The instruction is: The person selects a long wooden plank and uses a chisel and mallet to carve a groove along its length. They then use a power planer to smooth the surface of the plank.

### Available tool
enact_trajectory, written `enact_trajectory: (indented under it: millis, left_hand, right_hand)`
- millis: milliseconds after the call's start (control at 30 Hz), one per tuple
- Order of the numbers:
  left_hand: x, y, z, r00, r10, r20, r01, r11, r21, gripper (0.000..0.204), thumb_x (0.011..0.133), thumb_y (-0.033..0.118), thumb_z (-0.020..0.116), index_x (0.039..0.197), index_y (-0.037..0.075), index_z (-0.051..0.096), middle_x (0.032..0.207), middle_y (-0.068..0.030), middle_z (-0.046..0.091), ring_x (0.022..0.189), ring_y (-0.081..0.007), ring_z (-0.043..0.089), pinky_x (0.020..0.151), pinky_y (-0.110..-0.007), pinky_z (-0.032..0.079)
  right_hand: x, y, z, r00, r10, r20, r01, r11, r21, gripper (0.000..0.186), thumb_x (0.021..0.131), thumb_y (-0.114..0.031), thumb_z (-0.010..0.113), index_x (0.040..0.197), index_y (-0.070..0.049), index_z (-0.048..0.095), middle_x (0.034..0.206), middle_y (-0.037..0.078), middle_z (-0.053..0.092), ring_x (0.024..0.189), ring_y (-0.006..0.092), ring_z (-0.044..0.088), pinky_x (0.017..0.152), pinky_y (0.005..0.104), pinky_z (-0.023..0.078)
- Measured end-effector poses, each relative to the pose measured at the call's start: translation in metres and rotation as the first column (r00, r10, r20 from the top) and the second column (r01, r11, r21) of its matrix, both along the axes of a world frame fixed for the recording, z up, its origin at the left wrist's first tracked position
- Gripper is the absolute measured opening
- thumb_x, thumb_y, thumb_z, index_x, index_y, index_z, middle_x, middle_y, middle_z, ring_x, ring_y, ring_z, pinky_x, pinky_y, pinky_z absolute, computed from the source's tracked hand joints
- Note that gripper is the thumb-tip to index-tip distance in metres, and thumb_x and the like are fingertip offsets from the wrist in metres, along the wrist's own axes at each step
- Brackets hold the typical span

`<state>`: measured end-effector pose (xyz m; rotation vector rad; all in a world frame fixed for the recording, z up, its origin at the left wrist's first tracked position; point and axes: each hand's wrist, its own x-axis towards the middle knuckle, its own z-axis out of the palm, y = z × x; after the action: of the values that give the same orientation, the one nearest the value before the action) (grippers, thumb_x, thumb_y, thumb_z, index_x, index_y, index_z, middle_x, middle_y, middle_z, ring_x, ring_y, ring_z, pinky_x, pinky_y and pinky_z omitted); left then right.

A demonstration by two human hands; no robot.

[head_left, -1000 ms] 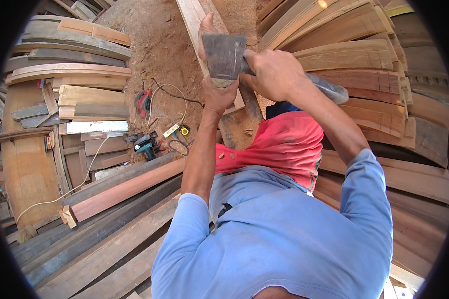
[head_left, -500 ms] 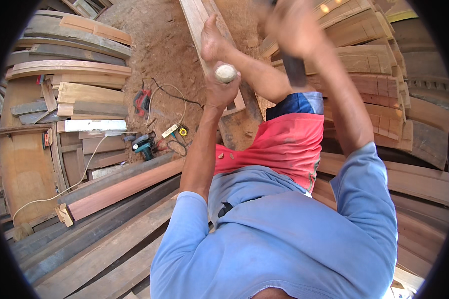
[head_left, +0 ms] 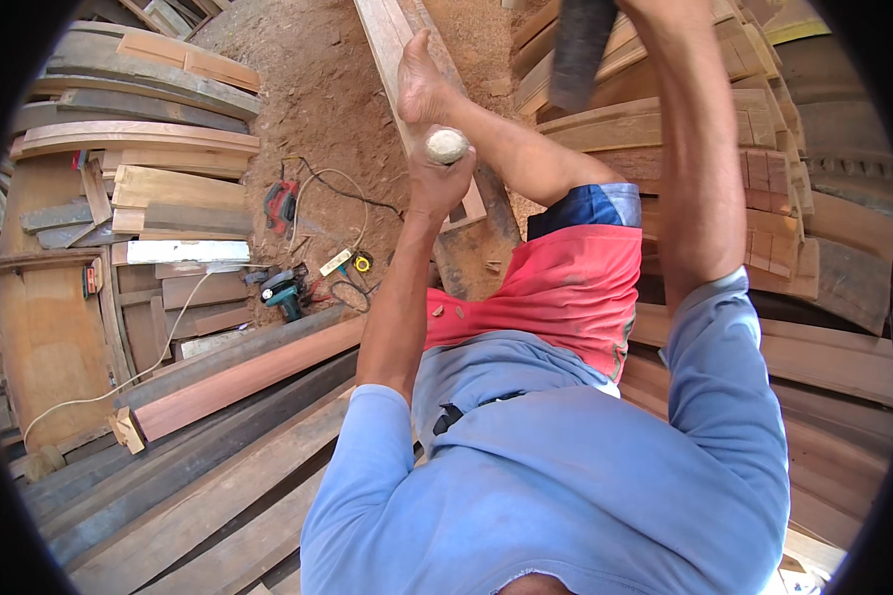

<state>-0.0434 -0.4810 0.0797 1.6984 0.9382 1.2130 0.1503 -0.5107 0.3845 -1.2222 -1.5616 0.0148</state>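
Left hand (head_left: 439, 186) is gripping 1 pale-topped handle (head_left: 446, 146) near 1 board (head_left: 391, 45); cropped right hand (head_left: 657, 8) is holding 1 dark tool (head_left: 582, 55); 1 foot (head_left: 425, 91) is resting beyond; 1 red tool (head_left: 281, 205), 1 teal drill (head_left: 286, 299), 1 tape measure (head_left: 362, 262) are lying leftward.

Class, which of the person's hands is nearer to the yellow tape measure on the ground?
Left. The left hand is up and to the right of the yellow tape measure in the picture; the right hand is farther off, at the top edge and partly cut off.

- From your left hand (head_left: 440, 180), bare dirt (head_left: 313, 104) leaves you room toward ten o'clock.
- Your shin (head_left: 511, 144) blocks two o'clock.
- The red tool (head_left: 281, 205) obstructs nine, the teal tool (head_left: 285, 297) eight.
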Motion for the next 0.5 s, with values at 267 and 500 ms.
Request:
enact_trajectory:
  millis: [267, 500]
  left_hand:
    - [-0.027, -0.025, -0.025, 0.983, 0.027, -0.182, -0.018, 0.999, 0.048, 0.013, 0.085, 0.008, 0.074, 0.094, 0.004, 0.064, 0.076, -0.0022, 0.065, 0.071, -0.0111, 0.062, 0.063, -0.031, 0.05]
    - [-0.043, -0.034, -0.01, 0.99, 0.142, 0.02, -0.139, 0.984, -0.115, 0.018, 0.086, 0.007, 0.076, 0.09, 0.004, 0.058, 0.076, -0.0008, 0.058, 0.071, -0.0078, 0.056, 0.064, -0.028, 0.048]
  right_hand:
    - [-0.021, -0.035, -0.181, 0.888, 0.371, 0.271, -0.145, 0.786, -0.601, 0.033, 0.083, -0.015, 0.066, 0.111, 0.003, 0.062, 0.098, 0.031, 0.068, 0.098, 0.0467, 0.067, 0.086, 0.0523, 0.054]
    - [-0.018, -0.049, -0.15, 0.974, 0.227, -0.006, -0.181, 0.761, -0.623, 0.036, 0.079, -0.017, 0.074, 0.1, 0.011, 0.066, 0.085, 0.033, 0.067, 0.088, 0.0456, 0.069, 0.08, 0.0475, 0.054]
